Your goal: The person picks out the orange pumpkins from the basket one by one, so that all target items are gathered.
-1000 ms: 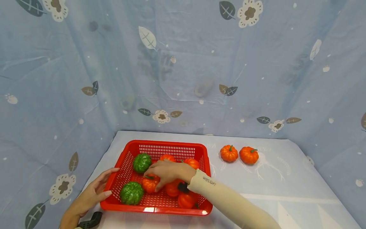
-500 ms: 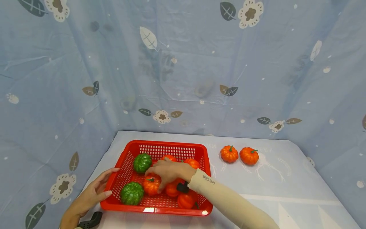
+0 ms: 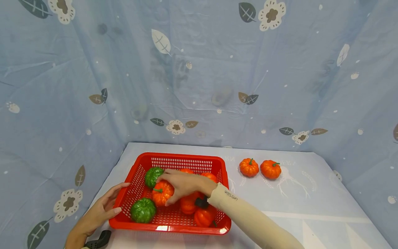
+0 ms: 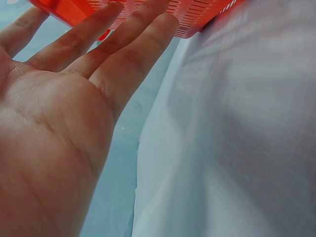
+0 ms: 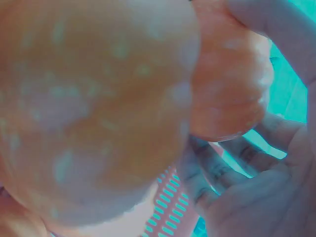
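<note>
In the head view my right hand (image 3: 183, 183) grips a small orange pumpkin (image 3: 162, 194) with a green stem, over a red plastic basket (image 3: 169, 228). The right wrist view shows that pumpkin (image 5: 229, 79) between thumb and fingers, with another large orange one (image 5: 94, 108) close to the camera. Two green pumpkins, a front one (image 3: 143, 210) and a back one (image 3: 153, 177), sit at the basket's left. Orange ones, such as a front right one (image 3: 205, 216), lie partly hidden by my right arm. My left hand (image 3: 101, 207) rests on the basket's left rim, its fingers extended.
Two more orange pumpkins, a left one (image 3: 248, 167) and a right one (image 3: 271, 169), stand on the pale table (image 3: 311, 193) right of the basket. A blue patterned curtain (image 3: 199, 79) encloses the table at the back and sides.
My right hand has raised the orange pumpkin slightly from the basket floor, moving it a little to the back and left. It now covers part of the back green pumpkin. The left hand stays put.
</note>
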{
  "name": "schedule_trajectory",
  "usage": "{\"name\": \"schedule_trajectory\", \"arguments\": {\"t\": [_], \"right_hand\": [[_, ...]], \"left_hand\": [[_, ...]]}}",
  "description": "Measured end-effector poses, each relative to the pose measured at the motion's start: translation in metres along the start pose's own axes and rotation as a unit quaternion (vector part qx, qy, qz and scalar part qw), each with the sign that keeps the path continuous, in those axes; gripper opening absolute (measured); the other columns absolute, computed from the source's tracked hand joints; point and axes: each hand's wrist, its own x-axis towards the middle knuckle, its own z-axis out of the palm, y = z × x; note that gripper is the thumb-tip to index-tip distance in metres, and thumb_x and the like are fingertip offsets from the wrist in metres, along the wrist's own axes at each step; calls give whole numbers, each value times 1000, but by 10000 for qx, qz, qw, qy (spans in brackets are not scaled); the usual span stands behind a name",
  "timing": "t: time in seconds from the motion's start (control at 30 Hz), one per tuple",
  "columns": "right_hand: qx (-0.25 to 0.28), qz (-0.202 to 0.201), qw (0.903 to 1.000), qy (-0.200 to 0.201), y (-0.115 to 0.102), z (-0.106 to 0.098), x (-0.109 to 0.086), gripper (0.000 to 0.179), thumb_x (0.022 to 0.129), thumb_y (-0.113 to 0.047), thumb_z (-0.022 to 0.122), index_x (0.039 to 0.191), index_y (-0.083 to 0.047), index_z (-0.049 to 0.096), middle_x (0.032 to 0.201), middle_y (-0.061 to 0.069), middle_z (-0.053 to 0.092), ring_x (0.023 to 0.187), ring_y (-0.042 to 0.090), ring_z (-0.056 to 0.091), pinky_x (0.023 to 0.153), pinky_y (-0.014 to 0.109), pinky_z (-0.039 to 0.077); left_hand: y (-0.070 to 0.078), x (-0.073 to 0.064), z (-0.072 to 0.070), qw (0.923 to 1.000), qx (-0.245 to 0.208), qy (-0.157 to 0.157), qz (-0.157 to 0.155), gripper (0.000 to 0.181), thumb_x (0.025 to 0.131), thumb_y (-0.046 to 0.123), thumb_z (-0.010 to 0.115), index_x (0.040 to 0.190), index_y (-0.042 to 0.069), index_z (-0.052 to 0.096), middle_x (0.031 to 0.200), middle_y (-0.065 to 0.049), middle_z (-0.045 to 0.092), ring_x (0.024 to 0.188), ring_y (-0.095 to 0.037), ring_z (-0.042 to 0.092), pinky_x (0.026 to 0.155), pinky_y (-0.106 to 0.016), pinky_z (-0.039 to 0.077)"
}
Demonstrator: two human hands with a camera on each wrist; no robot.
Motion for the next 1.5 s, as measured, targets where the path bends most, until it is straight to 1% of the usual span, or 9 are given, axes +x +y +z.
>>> {"name": "schedule_trajectory", "arguments": {"t": [0.17, 0.3, 0.43, 0.53, 0.8, 0.97, 1.17, 1.3, 1.5], "right_hand": [[131, -34, 9996, 231, 1, -10, -8, 75, 82, -50, 84, 144, -19, 54, 137, -1, 50, 118, 6, 51, 99, 18, 44], [228, -31, 9989, 400, 3, -19, -15, 75, 84, -53, 81, 145, -23, 53, 140, -4, 50, 123, 7, 49, 105, 22, 42], [323, -18, 9978, 580, 6, -25, -24, 72, 84, -54, 81, 144, -26, 53, 138, -8, 51, 123, 6, 48, 104, 22, 43], [421, -5, 9968, 673, 7, -29, -31, 72, 84, -53, 81, 145, -26, 53, 139, -8, 50, 124, 7, 48, 105, 24, 43], [809, 3, 9915, 1021, 14, -39, -53, 74, 84, -53, 82, 146, -25, 52, 138, -7, 48, 123, 7, 49, 105, 27, 44], [885, 127, 9891, 1170, 19, -45, -68, 74, 85, -50, 82, 147, -23, 52, 143, -7, 48, 127, 9, 48, 107, 30, 44], [959, 243, 9859, 1352, 28, -48, -86, 72, 86, -48, 82, 146, -23, 53, 142, -8, 50, 123, 8, 51, 102, 30, 48], [988, 330, 9835, 1478, 36, -48, -98, 70, 85, -50, 82, 145, -28, 54, 141, -12, 50, 124, 6, 51, 103, 33, 48], [1109, 461, 9795, 1619, 47, -48, -117, 69, 85, -49, 83, 145, -29, 55, 141, -14, 50, 123, 6, 52, 102, 35, 49]], "left_hand": [[1, 0, 0, 10000, 3, -3, -19, 66, 100, 5, 59, 159, 15, 32, 151, 2, 38, 124, 0, 52, 89, -37, 58], [0, 1, 0, 10000, 76, 18, 47, 66, 100, 5, 60, 159, 15, 33, 151, 4, 37, 125, 2, 51, 89, -35, 58], [-1, 1, 0, 9998, 89, -13, 192, 66, 100, 3, 58, 159, 14, 32, 152, 5, 38, 125, 0, 52, 90, -34, 57], [-1, 2, 0, 9997, 98, -34, 228, 66, 100, 3, 58, 159, 13, 32, 151, 7, 39, 126, 1, 51, 89, -34, 57], [-1, 3, 2, 9998, 108, -11, 171, 65, 100, 3, 59, 159, 14, 32, 153, 1, 36, 126, 3, 51, 89, -34, 57], [-1, 2, 2, 9998, 93, 30, 153, 65, 100, 3, 59, 159, 13, 33, 152, 5, 37, 125, 3, 51, 89, -35, 58], [-2, 1, 1, 9994, 135, 66, 297, 64, 101, 1, 59, 159, 11, 34, 151, 10, 40, 126, 3, 51, 89, -34, 58], [-2, 1, 1, 9993, 153, 58, 337, 64, 101, 0, 58, 159, 11, 34, 150, 11, 40, 126, 4, 50, 90, -33, 58], [-1, 0, 1, 9992, 126, 6, 387, 65, 100, 0, 58, 159, 11, 33, 150, 11, 41, 127, 2, 51, 90, -34, 58]]}}
